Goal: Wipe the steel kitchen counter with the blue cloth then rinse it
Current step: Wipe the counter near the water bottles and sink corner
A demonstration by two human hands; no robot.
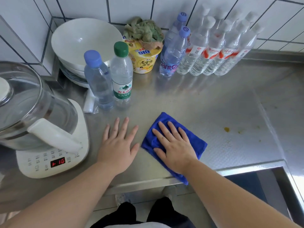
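Note:
The blue cloth lies flat on the steel counter, near its front edge. My right hand presses down on the cloth with fingers spread, palm flat. Just left of the cloth, my left hand rests flat on the bare steel, fingers apart and holding nothing. Yellow-brown stains and crumbs mark the textured steel to the right of the cloth.
A glass kettle on a white base stands at the left. Two water bottles stand behind my left hand. White bowls, a noodle cup with a green rag on top and several bottles line the tiled wall.

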